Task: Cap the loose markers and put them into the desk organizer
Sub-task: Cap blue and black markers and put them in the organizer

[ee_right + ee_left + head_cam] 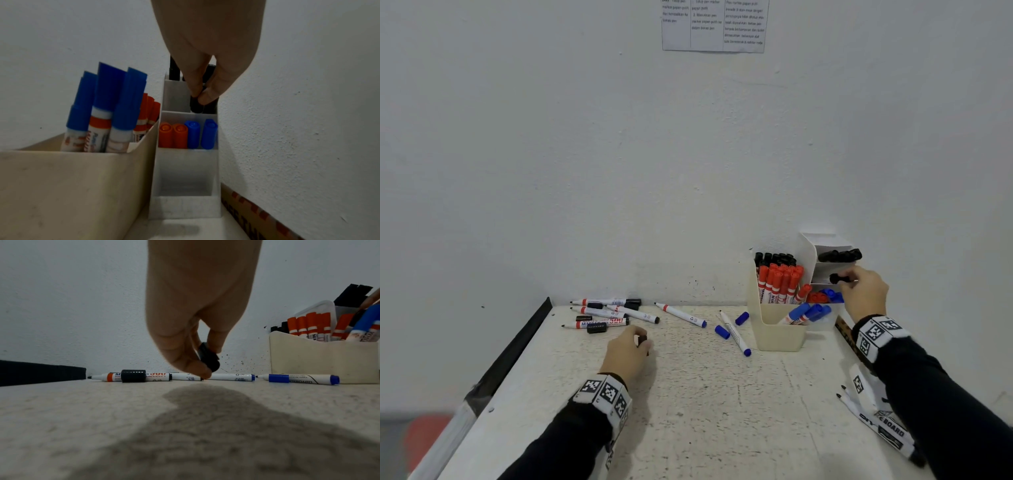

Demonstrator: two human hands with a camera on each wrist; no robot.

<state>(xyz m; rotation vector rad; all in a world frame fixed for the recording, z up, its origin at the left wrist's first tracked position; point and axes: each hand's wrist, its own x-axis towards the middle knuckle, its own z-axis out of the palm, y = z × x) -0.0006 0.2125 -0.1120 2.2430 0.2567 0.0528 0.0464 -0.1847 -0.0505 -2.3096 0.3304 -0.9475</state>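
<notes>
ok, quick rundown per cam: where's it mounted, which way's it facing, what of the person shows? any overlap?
Head: on the head, looking forward and down at the table; both sleeved forearms and hands show.
Left wrist: low over the table, facing the wall; left hand pinches a black cap.
Right wrist: beside the desk organizer, facing its tiers; right hand grips a black marker.
Shared: all three show the organizer.

Printed sheet on white wall
</notes>
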